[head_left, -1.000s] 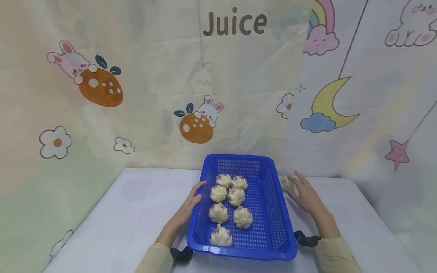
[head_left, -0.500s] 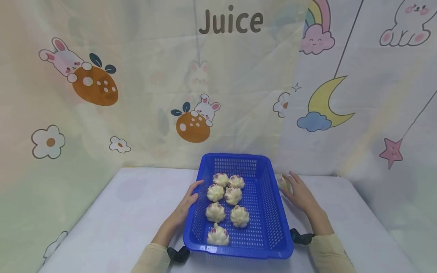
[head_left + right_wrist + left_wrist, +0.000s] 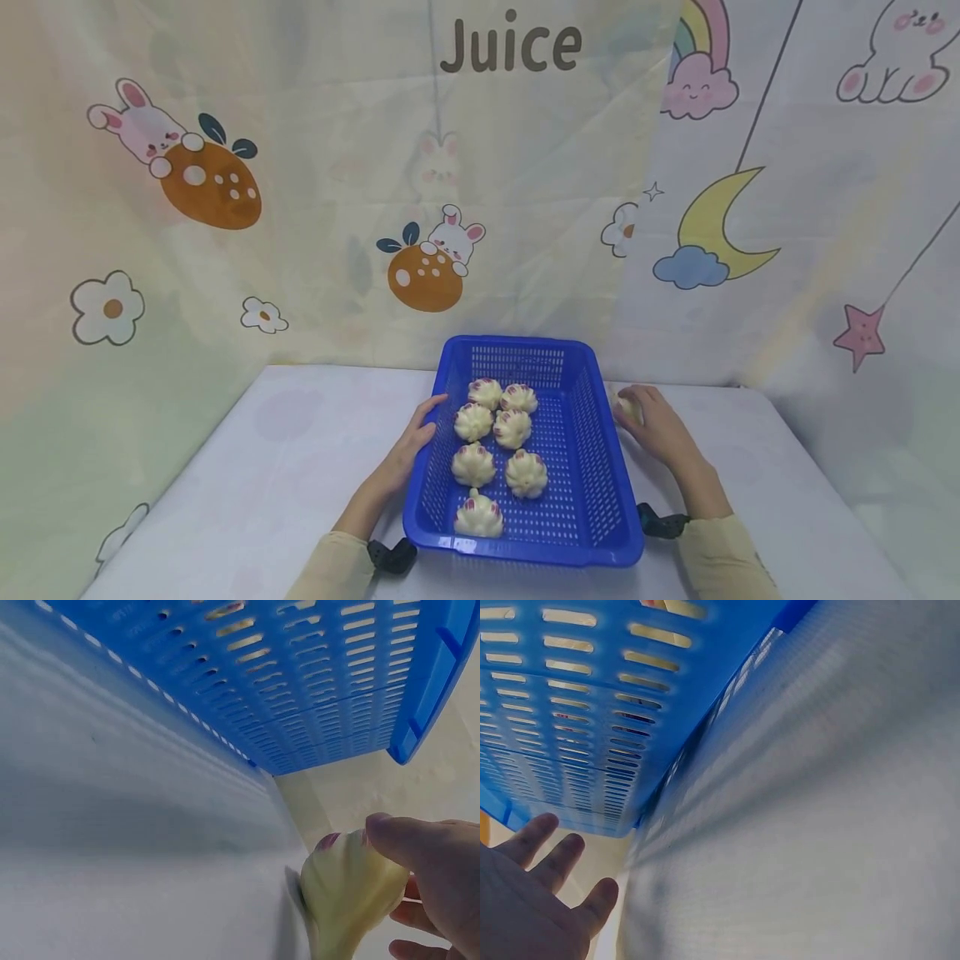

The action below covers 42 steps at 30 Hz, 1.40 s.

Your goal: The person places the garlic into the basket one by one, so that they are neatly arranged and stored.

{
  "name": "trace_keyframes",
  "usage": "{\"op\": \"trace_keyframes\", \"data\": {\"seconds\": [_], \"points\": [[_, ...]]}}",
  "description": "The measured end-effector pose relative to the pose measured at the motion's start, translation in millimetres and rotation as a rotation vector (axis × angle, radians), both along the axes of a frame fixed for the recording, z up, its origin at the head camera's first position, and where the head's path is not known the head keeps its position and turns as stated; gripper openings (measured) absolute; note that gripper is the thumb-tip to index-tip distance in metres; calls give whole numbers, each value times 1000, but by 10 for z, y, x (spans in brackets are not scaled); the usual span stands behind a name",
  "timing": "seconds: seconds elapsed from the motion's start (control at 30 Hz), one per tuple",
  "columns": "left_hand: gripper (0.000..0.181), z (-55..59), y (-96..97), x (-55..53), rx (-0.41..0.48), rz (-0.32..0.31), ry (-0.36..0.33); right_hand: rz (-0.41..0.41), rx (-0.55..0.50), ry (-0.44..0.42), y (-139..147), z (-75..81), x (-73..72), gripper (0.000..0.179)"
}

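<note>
A blue plastic basket (image 3: 525, 553) with slotted walls stands in front of me. Several cream garlic bulbs (image 3: 473, 465) with purple streaks lie in it, mostly along its left half. Beyond the basket's right wall, my right hand (image 3: 660, 427) holds another garlic bulb (image 3: 349, 889) at the table surface, thumb on one side and fingers round the other. The bulb's stem shows in the right wrist view; the hand partly hides the rest. My left hand (image 3: 405, 450) is at the basket's left rim, with fairly straight, spread fingers in the left wrist view.
The basket sits on a white-covered table (image 3: 315, 483). A printed cloth backdrop (image 3: 330, 208) rises right behind the table's far edge. Dark wrist devices (image 3: 392, 557) are strapped to both wrists, close to the basket's near corners.
My right hand's fingers have closed further round the garlic bulb beside the basket. My left hand stays at the left rim. The whole view has shifted slightly.
</note>
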<state>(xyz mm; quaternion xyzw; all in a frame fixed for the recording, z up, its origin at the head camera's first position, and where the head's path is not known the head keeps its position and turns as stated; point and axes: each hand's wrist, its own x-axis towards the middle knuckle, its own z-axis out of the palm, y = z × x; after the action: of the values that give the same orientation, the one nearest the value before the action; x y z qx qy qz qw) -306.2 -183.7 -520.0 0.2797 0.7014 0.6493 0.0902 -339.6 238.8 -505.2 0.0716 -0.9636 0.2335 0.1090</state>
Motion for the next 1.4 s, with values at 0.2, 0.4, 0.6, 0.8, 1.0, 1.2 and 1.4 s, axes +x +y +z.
{"op": "trace_keyframes", "data": {"seconds": [0.2,0.4,0.6,0.8,1.0,1.2,1.4], "points": [[51,14,0,13,11,7,-11,-5,7,74,-51,43,58,23],[49,1,2,13,1,15,-13,-27,5,101,-70,31,89,20],[50,-16,16,2,9,4,-26,-26,-5,116,-55,-27,113,29],[50,-29,8,-4,5,12,-23,15,-11,130,-24,-30,130,49],[50,-8,-2,-10,3,10,-6,17,-1,70,-19,21,149,59],[50,9,-5,-7,31,-5,13,39,20,56,6,57,201,53],[51,-1,-4,-12,33,-14,26,19,34,47,9,83,247,49]]}}
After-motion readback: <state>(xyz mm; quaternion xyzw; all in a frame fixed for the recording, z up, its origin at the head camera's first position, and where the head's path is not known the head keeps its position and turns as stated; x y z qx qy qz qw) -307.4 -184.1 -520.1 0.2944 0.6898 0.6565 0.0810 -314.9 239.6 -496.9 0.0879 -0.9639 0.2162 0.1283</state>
